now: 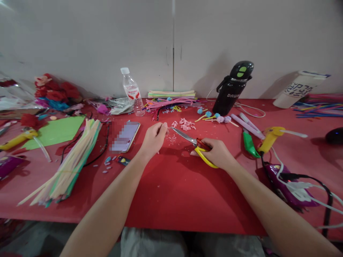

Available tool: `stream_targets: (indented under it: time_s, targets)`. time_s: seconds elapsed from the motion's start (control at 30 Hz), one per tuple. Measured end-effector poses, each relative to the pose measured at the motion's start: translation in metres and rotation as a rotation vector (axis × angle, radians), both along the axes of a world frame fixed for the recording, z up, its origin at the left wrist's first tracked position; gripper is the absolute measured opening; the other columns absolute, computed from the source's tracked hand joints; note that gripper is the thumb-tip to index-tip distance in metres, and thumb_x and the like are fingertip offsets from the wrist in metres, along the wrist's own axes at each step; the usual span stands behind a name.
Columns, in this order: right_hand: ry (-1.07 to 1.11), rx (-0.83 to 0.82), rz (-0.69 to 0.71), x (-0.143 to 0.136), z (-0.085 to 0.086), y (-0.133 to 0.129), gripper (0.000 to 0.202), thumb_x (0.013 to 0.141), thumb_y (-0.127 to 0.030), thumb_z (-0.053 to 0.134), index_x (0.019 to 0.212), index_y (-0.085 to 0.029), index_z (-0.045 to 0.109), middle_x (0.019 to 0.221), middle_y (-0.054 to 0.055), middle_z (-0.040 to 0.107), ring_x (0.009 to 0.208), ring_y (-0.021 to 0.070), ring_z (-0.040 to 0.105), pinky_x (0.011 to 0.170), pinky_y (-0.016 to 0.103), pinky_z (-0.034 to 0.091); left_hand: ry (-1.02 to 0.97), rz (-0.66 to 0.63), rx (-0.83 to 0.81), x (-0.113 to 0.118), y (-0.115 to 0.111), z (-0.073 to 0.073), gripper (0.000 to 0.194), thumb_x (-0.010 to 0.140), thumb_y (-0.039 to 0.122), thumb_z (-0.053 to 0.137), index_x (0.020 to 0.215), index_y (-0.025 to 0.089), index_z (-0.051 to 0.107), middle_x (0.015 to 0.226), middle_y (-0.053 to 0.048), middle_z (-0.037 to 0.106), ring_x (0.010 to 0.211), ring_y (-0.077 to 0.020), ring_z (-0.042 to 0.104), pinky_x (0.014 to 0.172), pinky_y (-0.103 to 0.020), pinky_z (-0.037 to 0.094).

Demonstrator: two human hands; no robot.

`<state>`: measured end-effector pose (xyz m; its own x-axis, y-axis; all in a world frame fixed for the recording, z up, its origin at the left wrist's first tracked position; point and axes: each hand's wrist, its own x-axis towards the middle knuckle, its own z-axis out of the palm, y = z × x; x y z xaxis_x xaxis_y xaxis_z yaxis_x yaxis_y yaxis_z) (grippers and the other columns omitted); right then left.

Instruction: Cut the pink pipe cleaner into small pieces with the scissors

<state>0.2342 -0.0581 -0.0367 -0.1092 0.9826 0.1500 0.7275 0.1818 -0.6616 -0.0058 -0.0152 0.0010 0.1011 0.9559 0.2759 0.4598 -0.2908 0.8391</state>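
Gripping the scissors (190,139), likely stiff, light and best held by the loops (205,161), in the right hand (217,152) near the pink bits (186,125), while pinching the left hand (154,136) closed just beside the blade tips (175,129), unable to tell on what.

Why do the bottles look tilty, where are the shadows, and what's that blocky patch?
Head view: the clear bottle leans left, the black bottle right, perhaps from lens stretch; head view: the black bottle shades the grey wall to its left, and a shadow darkens the red table by the right hand; head view: blocky squares hide part of the phone.
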Motion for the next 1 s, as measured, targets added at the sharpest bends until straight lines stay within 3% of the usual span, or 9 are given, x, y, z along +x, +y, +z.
stream_targets:
  time_s: [1.0]
  targets:
    - [0.002,-0.019,0.030,-0.0005,0.0006,0.0002,0.050,0.063,-0.065,0.065,0.063,-0.017,0.050,0.058,-0.004,0.038,0.055,0.0096,0.030,0.047,0.023,0.023,0.028,-0.008,-0.012,0.0000,-0.0003,-0.0009,0.040,0.089,0.050,0.036,0.070,0.018,0.050,0.056,0.002,0.045,0.048,-0.0096,0.040,0.047,-0.023,0.031]
